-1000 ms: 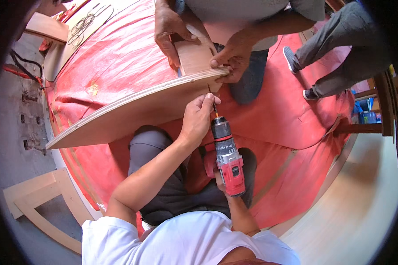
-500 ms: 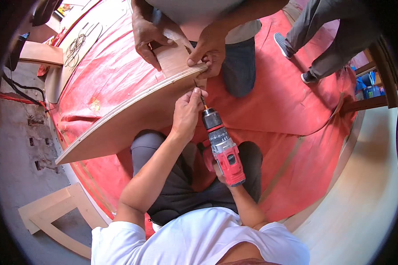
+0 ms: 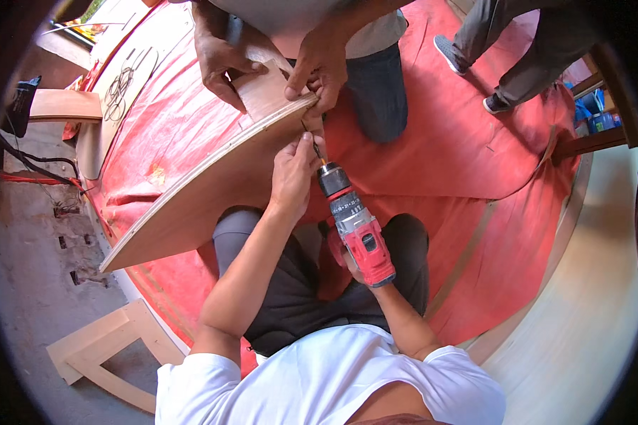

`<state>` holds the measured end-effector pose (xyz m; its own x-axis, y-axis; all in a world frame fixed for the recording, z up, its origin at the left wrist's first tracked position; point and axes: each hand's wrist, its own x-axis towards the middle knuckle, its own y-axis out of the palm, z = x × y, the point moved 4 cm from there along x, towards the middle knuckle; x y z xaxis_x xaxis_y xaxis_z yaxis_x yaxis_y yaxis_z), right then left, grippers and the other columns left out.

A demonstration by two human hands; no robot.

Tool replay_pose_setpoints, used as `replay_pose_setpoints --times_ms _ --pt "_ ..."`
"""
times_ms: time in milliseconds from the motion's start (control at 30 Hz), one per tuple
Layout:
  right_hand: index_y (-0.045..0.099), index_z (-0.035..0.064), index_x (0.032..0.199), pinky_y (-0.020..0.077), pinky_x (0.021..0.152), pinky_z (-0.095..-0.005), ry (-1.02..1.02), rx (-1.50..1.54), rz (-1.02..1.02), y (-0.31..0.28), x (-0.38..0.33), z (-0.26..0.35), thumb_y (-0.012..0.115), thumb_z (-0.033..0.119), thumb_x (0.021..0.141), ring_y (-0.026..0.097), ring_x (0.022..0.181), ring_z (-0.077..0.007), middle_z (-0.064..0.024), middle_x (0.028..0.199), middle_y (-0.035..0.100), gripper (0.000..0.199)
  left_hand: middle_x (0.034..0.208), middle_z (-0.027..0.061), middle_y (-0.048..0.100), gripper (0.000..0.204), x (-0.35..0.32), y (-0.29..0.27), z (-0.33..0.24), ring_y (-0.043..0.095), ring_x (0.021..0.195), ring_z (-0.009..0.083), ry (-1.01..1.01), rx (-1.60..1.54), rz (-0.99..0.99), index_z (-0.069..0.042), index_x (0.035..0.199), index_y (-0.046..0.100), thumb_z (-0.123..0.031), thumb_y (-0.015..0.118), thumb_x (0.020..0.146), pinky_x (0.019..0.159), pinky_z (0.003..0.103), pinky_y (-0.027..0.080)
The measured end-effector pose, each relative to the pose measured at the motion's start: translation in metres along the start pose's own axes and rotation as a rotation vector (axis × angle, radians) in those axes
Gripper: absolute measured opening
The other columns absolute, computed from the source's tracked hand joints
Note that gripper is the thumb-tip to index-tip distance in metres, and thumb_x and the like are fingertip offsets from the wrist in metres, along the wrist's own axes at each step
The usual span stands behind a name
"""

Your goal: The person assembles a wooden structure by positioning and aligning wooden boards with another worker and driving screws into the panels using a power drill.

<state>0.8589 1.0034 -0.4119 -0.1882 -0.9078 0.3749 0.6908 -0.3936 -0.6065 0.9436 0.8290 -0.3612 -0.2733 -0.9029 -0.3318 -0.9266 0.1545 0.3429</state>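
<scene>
My right hand is wrapped round the grip of a red and black cordless drill, mostly hidden under its body. The drill points away from me, with its bit close to the fingertips of my left hand. Those fingers pinch a thin dark screw at the underside of a curved plywood panel, near its far right corner. Across from me, another person's left hand grips that corner, while their right hand holds a smaller wood piece against the panel.
A red sheet covers the floor around my legs. A plywood frame lies at lower left. Coiled dark cord rests on a board at upper left. A third person's legs stand at upper right, and a pale curved board runs along the right.
The view has shifted slightly. The drill and both my hands sit a little higher and further left in the picture, and their grips look the same.
</scene>
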Motion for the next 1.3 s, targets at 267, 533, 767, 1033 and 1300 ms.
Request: replay_pose_setpoints --times_ms 267,533,767,1033,1300 --pt "0.056 0.0144 0.097 0.0462 0.061 -0.0459 0.000 0.031 0.057 0.008 0.001 0.000 0.065 0.020 0.070 0.057 0.077 -0.0348 -0.0128 0.093 0.055 0.029 0.077 -0.0015 0.051 0.028 0.001 -0.004 -0.005 0.047 0.073 0.0067 -0.012 0.050 0.014 -0.002 0.088 0.056 -0.028 0.046 0.094 0.072 0.024 0.043" --pt "0.058 0.0150 0.092 0.0480 0.061 -0.0423 0.106 0.080 0.013 0.002 0.006 0.006 0.065 0.023 0.073 0.058 0.072 -0.0324 -0.0114 0.086 0.057 0.022 0.090 0.0036 0.056 0.026 0.000 -0.003 -0.008 0.048 0.081 0.0089 -0.031 0.149 0.043 -0.005 0.087 0.057 -0.027 0.045 0.094 0.078 0.028 0.042" --pt "0.059 0.0083 0.098 0.0507 0.067 -0.0302 0.609 1.256 -0.073 0.019 -0.016 -0.012 0.064 0.018 0.079 0.060 0.078 -0.0181 -0.0074 0.087 0.060 0.022 0.095 0.0071 0.056 0.021 -0.015 0.006 -0.019 0.054 0.091 0.0150 0.072 0.050 0.123 -0.004 0.087 0.052 -0.023 0.046 0.095 0.087 0.036 0.044" --pt "0.059 0.0049 0.101 0.0511 0.072 -0.0315 0.485 1.059 0.038 -0.002 -0.024 0.001 0.059 0.015 0.084 0.062 0.078 -0.0184 -0.0072 0.093 0.062 0.020 0.096 0.0044 0.055 0.021 -0.032 0.026 -0.028 0.053 0.089 0.0114 0.191 0.253 0.131 -0.003 0.091 0.053 -0.022 0.045 0.095 0.083 0.030 0.044" --pt "0.060 0.0050 0.102 0.0476 0.072 -0.0289 0.326 0.886 0.018 -0.008 -0.006 0.009 0.063 0.019 0.080 0.059 0.081 -0.0150 -0.0057 0.091 0.061 0.027 0.112 0.0038 0.050 0.023 -0.029 0.021 -0.040 0.049 0.098 0.0095 0.394 0.406 -0.048 -0.002 0.095 0.055 -0.022 0.044 0.095 0.085 0.025 0.041"
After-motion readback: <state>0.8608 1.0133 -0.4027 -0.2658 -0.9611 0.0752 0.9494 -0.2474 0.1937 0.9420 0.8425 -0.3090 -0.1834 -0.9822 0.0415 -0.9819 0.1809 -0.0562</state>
